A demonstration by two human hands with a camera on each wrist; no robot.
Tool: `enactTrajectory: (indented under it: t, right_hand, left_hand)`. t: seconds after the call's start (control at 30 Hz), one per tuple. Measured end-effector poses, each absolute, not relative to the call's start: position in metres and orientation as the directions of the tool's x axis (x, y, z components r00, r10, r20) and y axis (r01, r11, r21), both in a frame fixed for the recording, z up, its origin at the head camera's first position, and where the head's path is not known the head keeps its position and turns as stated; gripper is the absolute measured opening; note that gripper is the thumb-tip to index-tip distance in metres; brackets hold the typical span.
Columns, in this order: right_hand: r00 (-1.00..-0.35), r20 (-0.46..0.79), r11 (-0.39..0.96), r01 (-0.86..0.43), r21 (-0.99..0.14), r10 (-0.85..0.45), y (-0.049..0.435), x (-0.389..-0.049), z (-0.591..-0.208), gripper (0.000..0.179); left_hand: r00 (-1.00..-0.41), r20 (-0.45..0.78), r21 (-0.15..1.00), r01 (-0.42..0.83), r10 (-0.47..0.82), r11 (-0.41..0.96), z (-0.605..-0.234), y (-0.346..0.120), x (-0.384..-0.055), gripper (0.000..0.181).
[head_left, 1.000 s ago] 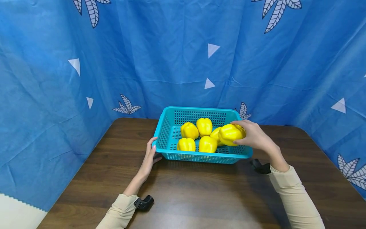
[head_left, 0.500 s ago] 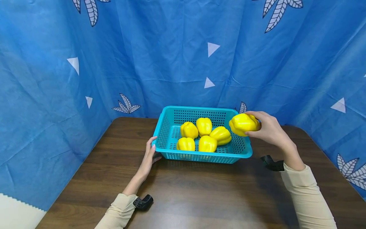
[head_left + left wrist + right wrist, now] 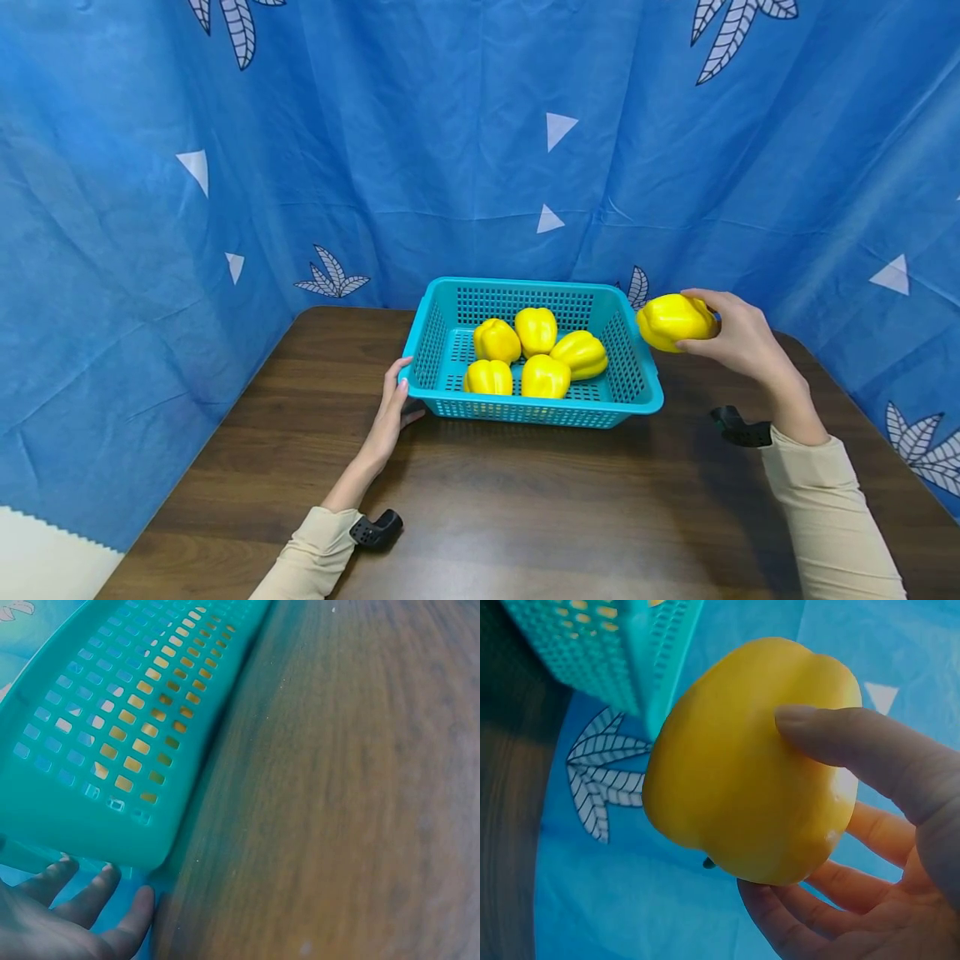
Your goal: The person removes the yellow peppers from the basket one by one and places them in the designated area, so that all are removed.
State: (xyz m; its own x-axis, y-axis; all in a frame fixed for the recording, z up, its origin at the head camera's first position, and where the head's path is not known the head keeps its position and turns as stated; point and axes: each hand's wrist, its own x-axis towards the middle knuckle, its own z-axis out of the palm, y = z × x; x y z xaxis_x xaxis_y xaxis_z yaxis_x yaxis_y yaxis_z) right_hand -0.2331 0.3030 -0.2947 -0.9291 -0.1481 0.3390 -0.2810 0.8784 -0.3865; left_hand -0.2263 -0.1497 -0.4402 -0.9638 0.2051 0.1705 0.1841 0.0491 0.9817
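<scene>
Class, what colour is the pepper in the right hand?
The pepper is yellow, clearest in the right wrist view.

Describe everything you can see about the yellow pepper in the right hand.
The yellow pepper is plump and lobed, with smooth, shiny, waxy-looking skin and no visible cuts. A small dark tip, perhaps its stem, peeks out at one edge. It appears turned sideways, held between thumb and fingers of the right hand, seemingly in the air just right of the basket.

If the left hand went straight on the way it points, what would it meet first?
The teal basket, at its near left corner; the left hand appears to touch it there, though depth is unclear.
</scene>
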Motion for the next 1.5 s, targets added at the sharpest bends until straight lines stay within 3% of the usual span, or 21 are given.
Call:
enactTrajectory:
  t: [0.3, 0.87, 1.5]
  right_hand:
    - [-0.932, 0.330, 0.892, -0.270, -0.362, -0.149, 0.324, -0.241, -0.308, 0.067]
    - [-0.927, 0.237, 0.889, -0.353, -0.291, -0.290, 0.349, -0.270, -0.362, 0.062]
    - [-0.876, 0.295, 0.863, -0.452, -0.224, -0.382, 0.349, -0.290, -0.396, 0.062]
  left_hand:
    - [-0.965, 0.166, 0.982, 0.180, 0.204, 0.051, -0.440, -0.150, -0.227, 0.045]
    - [-0.966, 0.160, 0.983, 0.174, 0.201, 0.056, -0.444, -0.151, -0.226, 0.045]
    - [-0.964, 0.183, 0.979, 0.197, 0.192, 0.059, -0.442, -0.149, -0.227, 0.044]
